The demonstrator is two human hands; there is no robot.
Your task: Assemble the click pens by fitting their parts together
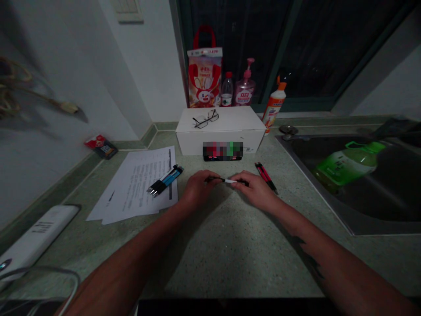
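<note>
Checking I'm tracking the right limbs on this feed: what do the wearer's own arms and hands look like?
The left forearm and right forearm are bare, no sleeves in view. The left hand and right hand wear no gloves; no watch or ring shows. A dark tattoo-like marking runs along the right forearm.

One head cam, worn by the person, aimed forward and down over the counter [230, 254]. Close range: left hand [197, 189] and right hand [255, 192] mid-frame. Window [322, 48] ahead, sink [388, 197] right, wall [49, 153] left.
</note>
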